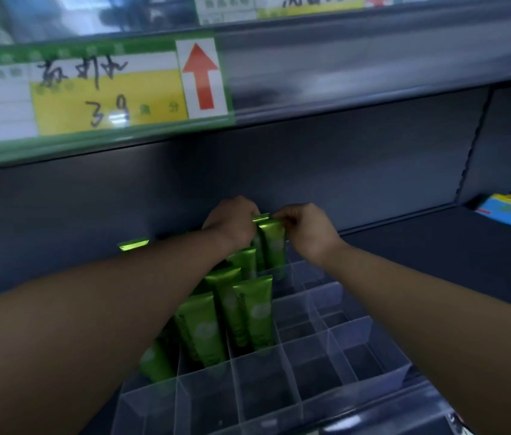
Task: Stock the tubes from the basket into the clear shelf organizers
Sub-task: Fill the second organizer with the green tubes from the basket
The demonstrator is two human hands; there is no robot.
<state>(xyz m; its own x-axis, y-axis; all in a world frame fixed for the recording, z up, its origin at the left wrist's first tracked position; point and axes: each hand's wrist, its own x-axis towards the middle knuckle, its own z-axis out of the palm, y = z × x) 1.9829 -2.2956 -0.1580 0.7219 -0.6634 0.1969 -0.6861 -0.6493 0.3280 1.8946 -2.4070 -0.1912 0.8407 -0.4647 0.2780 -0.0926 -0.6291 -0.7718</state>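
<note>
Both hands work at the far end of the clear organizer [310, 312], on the shelf below the price label [103, 89]. The right hand [306, 233] pinches the crimped top of the far tube [274, 249], finger and thumb closed on the flat seal. The left hand [232, 224] has its fingers curled onto the same crimp line from the left; whether it holds this tube or the one just behind is hard to tell. The far tube stands upright, cap down, in a far cell. Other green tubes [257, 312] fill cells nearer and to the left; cells to the right show only dividers. The basket is not in view. Judgement: this step is seating and squaring the tube. Press straight down on the crimp until the cap bottoms out. Turn the flat face to match its neighbours. Let go one hand at a time so the leaning row does not tip.
</note>
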